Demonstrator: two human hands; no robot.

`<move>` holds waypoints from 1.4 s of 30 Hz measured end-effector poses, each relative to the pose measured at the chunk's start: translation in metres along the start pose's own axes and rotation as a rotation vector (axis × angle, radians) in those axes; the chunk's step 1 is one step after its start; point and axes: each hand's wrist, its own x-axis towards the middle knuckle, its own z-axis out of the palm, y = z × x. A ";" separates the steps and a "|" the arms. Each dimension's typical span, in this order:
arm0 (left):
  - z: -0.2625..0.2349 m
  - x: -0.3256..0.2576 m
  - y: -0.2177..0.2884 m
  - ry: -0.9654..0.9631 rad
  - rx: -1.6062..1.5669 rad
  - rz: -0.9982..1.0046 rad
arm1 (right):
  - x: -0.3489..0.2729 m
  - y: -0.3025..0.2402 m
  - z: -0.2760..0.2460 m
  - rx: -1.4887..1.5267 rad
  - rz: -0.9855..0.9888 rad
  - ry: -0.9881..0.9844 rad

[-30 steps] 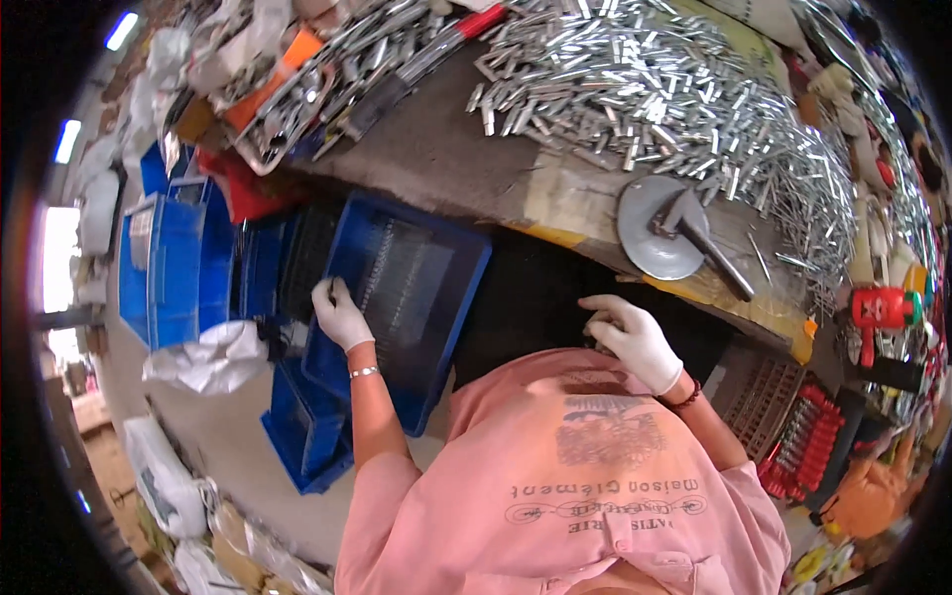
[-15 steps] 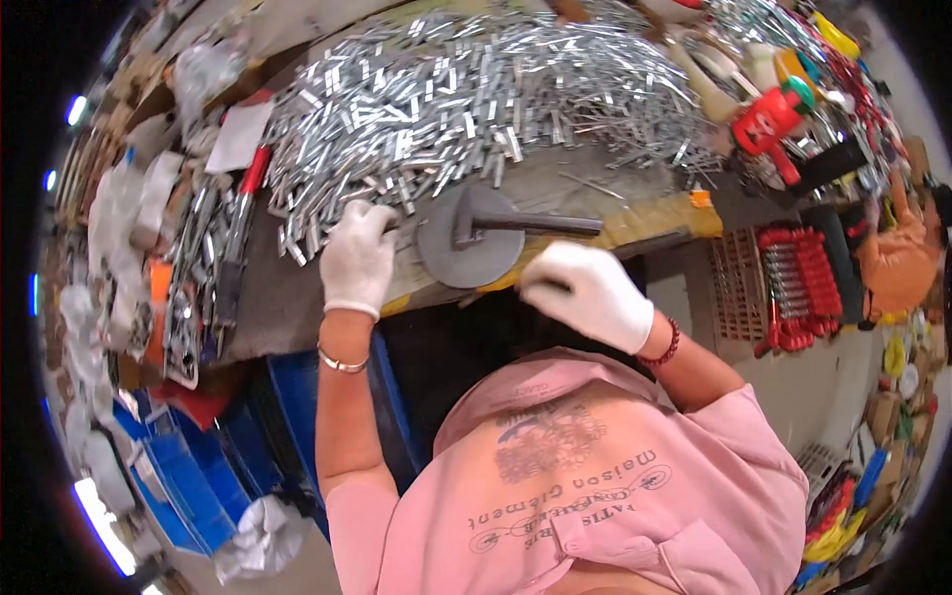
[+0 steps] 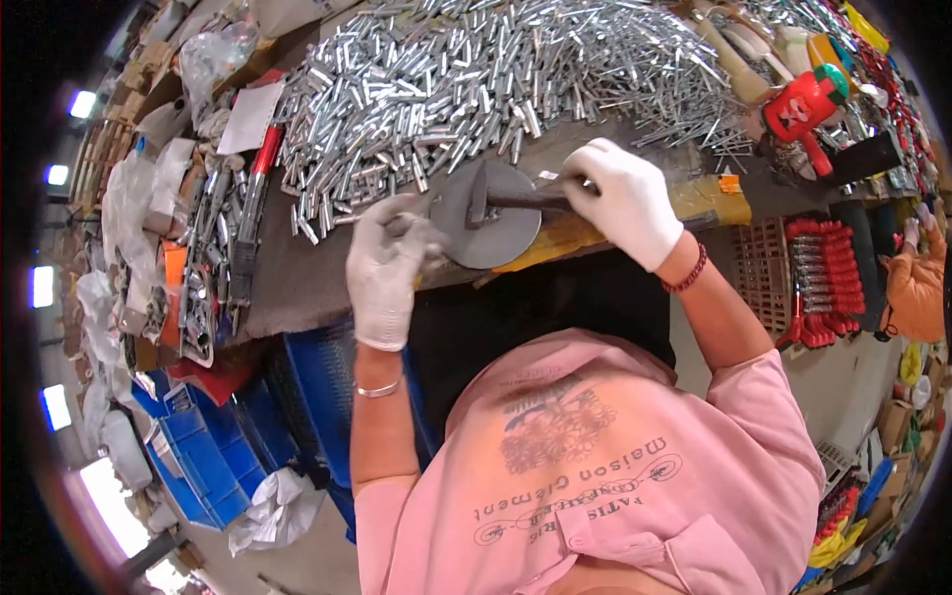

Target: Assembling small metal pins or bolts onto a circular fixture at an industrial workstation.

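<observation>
Right hand [image 3: 627, 198], gloved in white, is closed around the handle end of a hammer [image 3: 516, 199], whose head lies over a round metal plate [image 3: 491, 243]. In the picture 0.5 seconds ago, that hand was below the handle without a grip; now it has hold. The left hand [image 3: 385, 268] has moved from the edge of the heap of metal rods [image 3: 446, 89], beyond the plate, to just beside the plate's left rim, fingers curled. With 2 hands there, the work seems centred on the plate.

The handle's tip is hidden inside the right fist, and I cannot tell whether the hammer head touches the plate. The left fingertips are blurred, so whether they pinch a rod is unclear. Blue bins [image 3: 203, 466], lower left of the plate, are partly covered.
</observation>
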 end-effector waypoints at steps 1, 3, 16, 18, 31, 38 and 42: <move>0.003 -0.003 -0.008 -0.057 -0.069 0.003 | -0.003 -0.017 0.001 0.097 -0.088 -0.021; 0.011 -0.011 -0.015 -0.101 -0.022 0.016 | -0.008 -0.040 0.003 0.129 -0.164 -0.150; 0.011 -0.003 -0.021 -0.052 0.717 0.522 | -0.010 -0.045 0.031 0.041 -0.201 -0.234; 0.009 0.001 -0.021 -0.072 0.762 0.567 | -0.009 -0.044 0.031 0.048 -0.206 -0.227; 0.010 0.005 -0.028 -0.129 0.701 0.538 | -0.001 -0.039 0.033 0.129 -0.242 -0.274; 0.013 0.003 -0.033 -0.092 0.640 0.539 | 0.000 -0.044 0.032 0.141 -0.227 -0.290; 0.009 0.001 -0.033 -0.088 0.622 0.522 | 0.011 -0.019 0.014 0.108 -0.124 -0.078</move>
